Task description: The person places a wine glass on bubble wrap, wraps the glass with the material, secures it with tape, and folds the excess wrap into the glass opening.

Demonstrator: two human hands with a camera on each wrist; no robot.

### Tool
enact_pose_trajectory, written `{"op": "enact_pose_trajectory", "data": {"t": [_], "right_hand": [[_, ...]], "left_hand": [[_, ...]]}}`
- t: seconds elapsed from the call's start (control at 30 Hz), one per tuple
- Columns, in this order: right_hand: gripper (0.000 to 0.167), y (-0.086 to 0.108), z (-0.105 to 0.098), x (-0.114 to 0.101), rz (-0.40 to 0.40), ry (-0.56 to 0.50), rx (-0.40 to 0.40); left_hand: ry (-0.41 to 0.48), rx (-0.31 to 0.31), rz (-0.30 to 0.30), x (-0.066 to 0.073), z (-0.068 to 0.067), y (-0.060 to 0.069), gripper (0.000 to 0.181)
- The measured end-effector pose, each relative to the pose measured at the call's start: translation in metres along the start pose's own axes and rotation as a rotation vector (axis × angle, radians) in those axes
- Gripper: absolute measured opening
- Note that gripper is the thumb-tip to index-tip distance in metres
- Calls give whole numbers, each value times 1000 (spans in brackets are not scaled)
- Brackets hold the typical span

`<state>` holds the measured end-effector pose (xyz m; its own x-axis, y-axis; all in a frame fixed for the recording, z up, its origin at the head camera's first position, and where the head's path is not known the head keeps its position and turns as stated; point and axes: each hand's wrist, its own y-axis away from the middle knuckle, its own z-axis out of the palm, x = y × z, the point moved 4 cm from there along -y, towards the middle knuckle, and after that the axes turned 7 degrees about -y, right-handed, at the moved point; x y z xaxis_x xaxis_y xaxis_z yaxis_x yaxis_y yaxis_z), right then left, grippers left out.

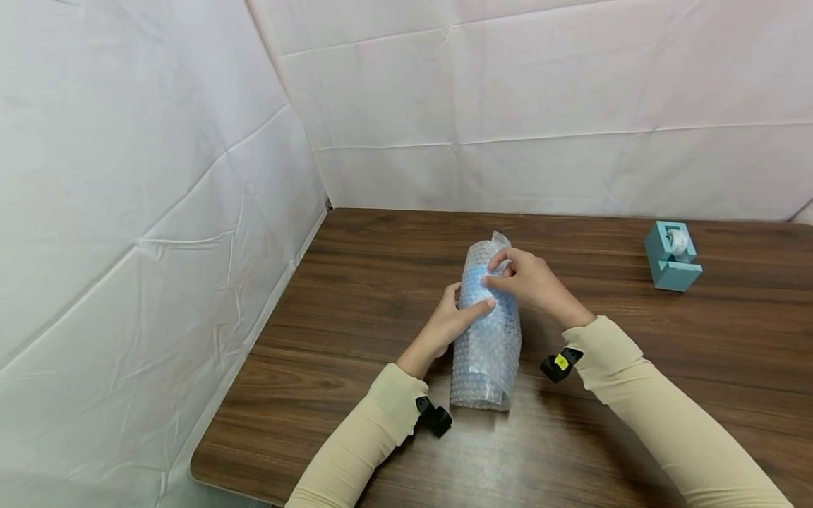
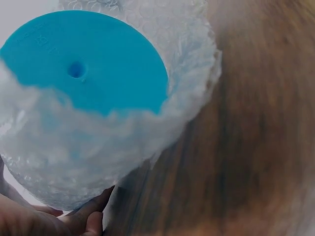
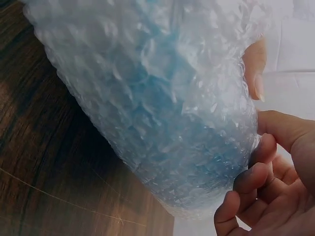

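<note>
A roll of bubble wrap (image 1: 485, 360) lies on the table, wound around a blue object. Through its near end the left wrist view shows a flat round blue face (image 2: 113, 59) with a small hole in the middle. My left hand (image 1: 447, 321) holds the roll from the left side, its thumb lying over the top. On the upper right part, my right hand (image 1: 530, 280) pinches the bubble wrap between thumb and curled fingers. The right wrist view shows these fingertips (image 3: 251, 178) against the wrap; whether tape is between them cannot be seen.
At the right of the wooden table (image 1: 356, 282) stands a teal tape dispenser (image 1: 660, 264) with a roll of clear tape (image 1: 678, 242) in it. White cloth walls (image 1: 540, 92) border the table at the back and left.
</note>
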<state>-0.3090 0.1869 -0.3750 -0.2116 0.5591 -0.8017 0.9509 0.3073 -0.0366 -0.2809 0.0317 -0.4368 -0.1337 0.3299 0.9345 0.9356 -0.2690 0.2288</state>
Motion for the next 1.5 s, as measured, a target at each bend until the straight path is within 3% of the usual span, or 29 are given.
{"op": "enact_pose_trajectory", "data": {"t": [0.2,0.43,0.7,1.23,1.5], "right_hand": [[41,1,1,4,64,-36,26],[53,0,6,9,92,-63,88],[49,-2,14,9,86,-98,158],[44,0,9,18,52,-130,161],[50,2,4,26,36,-185,211]], "left_hand": [[15,-10,0,0,1,0,84],[-31,10,1,2,2,1,87],[-39,27,3,2,4,0,86],[-46,32,16,-1,3,-4,85],[-28,37,15,-1,1,-4,84]]}}
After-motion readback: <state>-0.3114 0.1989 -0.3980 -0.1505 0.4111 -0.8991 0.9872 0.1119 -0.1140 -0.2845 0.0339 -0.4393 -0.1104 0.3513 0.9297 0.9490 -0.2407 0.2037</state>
